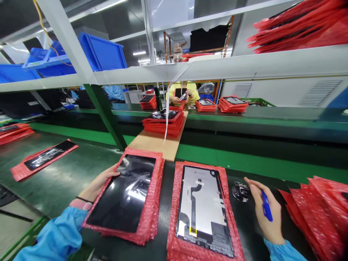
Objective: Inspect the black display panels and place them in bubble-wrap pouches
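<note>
My left hand [102,181] rests against the left edge of a stack of red bubble-wrap sheets [153,203], fingers laid on the black screen panel [123,194] on top. To its right lies a second red stack [174,203] carrying a panel [202,210] back side up, grey with a black flex cable. My right hand [265,212] hovers right of it, fingers curled around a blue pen [266,206]. A small crumpled clear film piece [240,190] lies just left of my right hand.
A pile of red bubble bags [323,214] sits at the right. One panel on red wrap [45,157] lies on the left belt. A wooden board [160,143] bears another red stack [163,123]. Across the line, a person in yellow [182,92] holds a panel. Blue bins [100,52] stand overhead.
</note>
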`<action>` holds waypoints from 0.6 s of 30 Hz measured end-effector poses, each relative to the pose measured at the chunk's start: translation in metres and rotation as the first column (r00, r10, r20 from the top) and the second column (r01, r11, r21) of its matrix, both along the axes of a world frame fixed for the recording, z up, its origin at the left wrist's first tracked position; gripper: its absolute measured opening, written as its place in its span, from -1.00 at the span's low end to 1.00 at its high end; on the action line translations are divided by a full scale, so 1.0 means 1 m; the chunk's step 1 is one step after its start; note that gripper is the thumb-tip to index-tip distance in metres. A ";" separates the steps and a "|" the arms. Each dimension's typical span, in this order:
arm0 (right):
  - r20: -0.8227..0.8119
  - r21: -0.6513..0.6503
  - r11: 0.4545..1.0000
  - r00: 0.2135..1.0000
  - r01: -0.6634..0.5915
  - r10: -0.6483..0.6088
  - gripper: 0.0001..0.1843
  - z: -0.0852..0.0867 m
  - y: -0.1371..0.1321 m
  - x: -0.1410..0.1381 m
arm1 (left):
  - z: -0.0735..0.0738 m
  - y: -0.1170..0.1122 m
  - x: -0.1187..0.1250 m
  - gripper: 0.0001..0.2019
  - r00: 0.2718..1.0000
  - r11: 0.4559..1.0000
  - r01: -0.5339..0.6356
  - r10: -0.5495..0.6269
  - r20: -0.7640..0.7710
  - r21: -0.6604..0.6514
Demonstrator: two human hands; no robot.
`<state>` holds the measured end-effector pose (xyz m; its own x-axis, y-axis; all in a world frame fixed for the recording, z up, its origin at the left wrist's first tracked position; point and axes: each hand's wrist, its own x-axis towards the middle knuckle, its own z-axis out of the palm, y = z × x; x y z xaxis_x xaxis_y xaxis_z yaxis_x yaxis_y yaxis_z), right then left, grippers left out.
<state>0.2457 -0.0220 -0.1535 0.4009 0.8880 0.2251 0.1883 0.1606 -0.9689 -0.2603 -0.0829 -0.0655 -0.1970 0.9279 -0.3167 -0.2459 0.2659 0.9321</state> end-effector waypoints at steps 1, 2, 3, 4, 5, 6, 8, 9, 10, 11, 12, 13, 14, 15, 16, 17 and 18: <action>-0.018 -0.021 0.999 0.999 -0.049 0.048 -0.55 0.003 -0.007 -0.006 | -0.002 0.002 -0.006 -0.42 0.998 1.000 -0.002 0.001 -0.060 -0.006; -0.040 -0.051 0.992 0.992 -0.119 0.117 -0.54 0.006 -0.014 -0.012 | -0.004 0.005 -0.010 -0.46 0.986 1.000 -0.023 0.022 -0.168 -0.005; -0.069 -0.083 0.976 0.978 -0.201 0.196 -0.50 0.008 -0.022 -0.019 | -0.004 0.009 -0.013 -0.51 0.950 0.998 -0.061 0.060 -0.307 0.008; -0.097 -0.113 0.950 0.954 -0.292 0.282 -0.43 0.010 -0.030 -0.025 | -0.004 0.013 -0.015 -0.54 0.886 0.994 -0.101 0.106 -0.452 0.036; -0.121 -0.137 0.917 0.925 -0.374 0.359 -0.37 0.012 -0.037 -0.032 | -0.003 0.018 -0.016 -0.56 0.803 0.987 -0.137 0.158 -0.575 0.079; -0.134 -0.156 0.884 0.897 -0.440 0.422 -0.34 0.014 -0.044 -0.039 | -0.001 0.022 -0.015 -0.58 0.721 0.978 -0.160 0.206 -0.662 0.130; -0.110 -0.190 0.840 0.861 -0.508 0.496 -0.40 0.015 -0.054 -0.050 | 0.001 0.030 -0.007 -0.61 0.628 0.961 -0.167 0.277 -0.727 0.221; -0.078 -0.208 0.833 0.857 -0.513 0.509 -0.47 0.015 -0.058 -0.054 | 0.001 0.032 0.001 -0.62 0.619 0.956 -0.154 0.291 -0.729 0.251; -0.036 -0.226 0.836 0.862 -0.500 0.506 -0.55 0.014 -0.062 -0.057 | 0.000 0.034 0.012 -0.62 0.613 0.953 -0.129 0.294 -0.733 0.275; 0.007 -0.242 0.846 0.871 -0.475 0.491 -0.60 0.013 -0.064 -0.059 | -0.001 0.035 0.026 -0.62 0.622 0.952 -0.091 0.284 -0.730 0.293; 0.048 -0.257 0.855 0.878 -0.450 0.476 -0.62 0.011 -0.065 -0.060 | -0.004 0.035 0.042 -0.61 0.644 0.953 -0.043 0.256 -0.721 0.299; 0.087 -0.267 0.866 0.884 -0.424 0.459 -0.60 0.009 -0.066 -0.061 | -0.006 0.034 0.061 -0.62 0.680 0.953 0.022 0.207 -0.703 0.302; 0.122 -0.270 0.876 0.888 -0.400 0.443 -0.57 0.007 -0.066 -0.062 | -0.009 0.033 0.080 -0.61 0.769 0.944 0.113 0.114 -0.629 0.309; 0.152 -0.269 0.885 0.890 -0.381 0.429 -0.55 0.005 -0.067 -0.062 | -0.013 0.032 0.100 -0.60 0.846 0.937 0.186 0.000 -0.533 0.296; 0.177 -0.268 0.890 0.889 -0.369 0.422 -0.54 0.004 -0.067 -0.063 | -0.016 0.031 0.119 -0.61 0.903 0.936 0.238 -0.115 -0.414 0.259; 0.197 -0.266 0.893 0.886 -0.364 0.420 -0.54 0.003 -0.067 -0.063 | -0.019 0.030 0.136 -0.60 0.938 0.941 0.275 -0.217 -0.269 0.199; 0.214 -0.265 0.893 0.881 -0.363 0.422 -0.54 0.003 -0.067 -0.064 | -0.022 0.029 0.151 -0.58 0.947 0.941 0.310 -0.291 -0.136 0.138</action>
<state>0.1818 -0.0889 -0.1502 -0.0376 0.9973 0.0624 0.4007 0.0723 -0.9133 -0.1094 -0.0535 -0.0873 0.0729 0.9851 -0.1555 -0.0686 0.1605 0.9847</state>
